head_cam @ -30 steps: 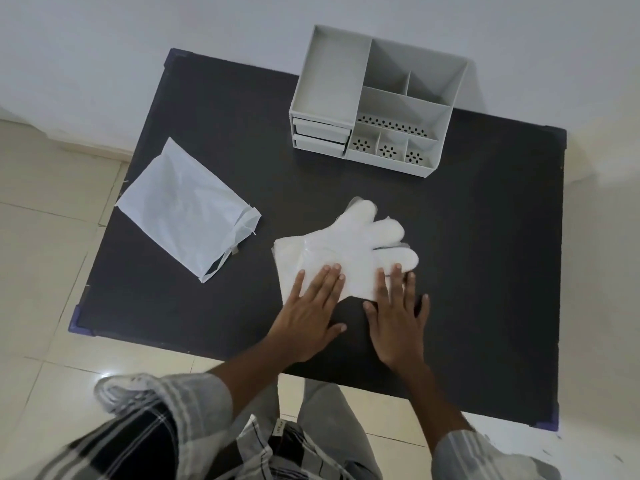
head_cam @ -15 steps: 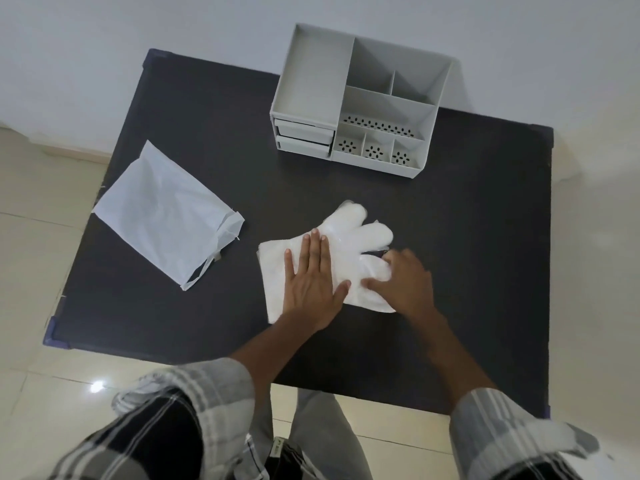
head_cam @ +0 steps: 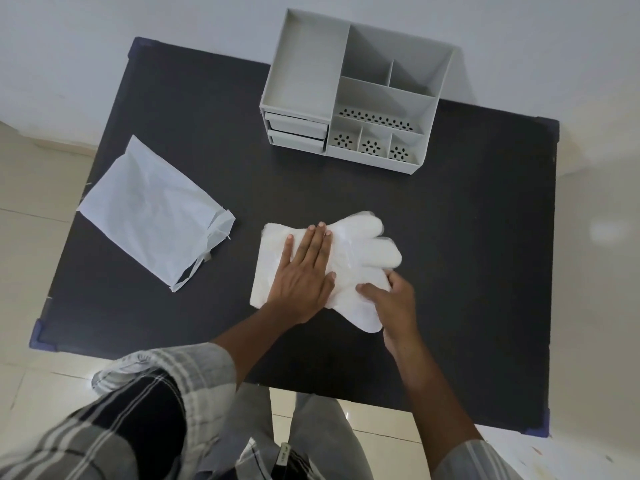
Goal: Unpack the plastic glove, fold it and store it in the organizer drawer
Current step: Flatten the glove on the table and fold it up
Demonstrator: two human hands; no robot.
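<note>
glove (head_cam: 360, 251) on table | left hand (head_cam: 304, 271) flat atop | right hand (head_cam: 394, 299) pinching edge

A dark table (head_cam: 485, 271) stands on pale floor tiles (head_cam: 34, 271).

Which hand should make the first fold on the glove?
Probably right. The right hand already pinches the plastic glove at its finger end; the left hand lies flat on the cuff half, pinning it to the table.
</note>
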